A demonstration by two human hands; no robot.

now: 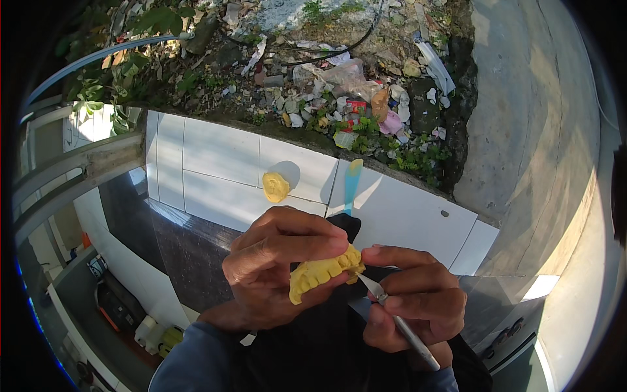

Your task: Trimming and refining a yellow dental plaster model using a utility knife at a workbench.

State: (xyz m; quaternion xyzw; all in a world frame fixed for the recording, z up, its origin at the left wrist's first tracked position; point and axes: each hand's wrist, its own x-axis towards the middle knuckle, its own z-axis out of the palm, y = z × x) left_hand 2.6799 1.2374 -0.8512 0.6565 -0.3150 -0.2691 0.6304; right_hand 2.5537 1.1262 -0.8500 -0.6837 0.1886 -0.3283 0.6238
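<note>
A yellow dental cast (pixel 321 272) with a curved row of teeth is gripped between the thumb and fingers of my left hand (pixel 274 261). My right hand (pixel 418 297) holds a slim silver craft knife (pixel 406 330) like a pen. Its pointed blade meets the right end of the cast, close to the last teeth; whether it cuts in, I cannot tell. On the white tiled ledge beyond my hands lies a rounded yellow lump (pixel 275 187). To its right rests a light blue spatula (pixel 351 186) with yellow residue on its tip.
Past the tiled ledge (pixel 222 153) is rough ground strewn with litter, stones and weeds (pixel 366 85). A concrete strip (pixel 522 130) runs along the right. Metal railings (pixel 78 163) stand at the left, with a black and orange bag-like item (pixel 121 307) below.
</note>
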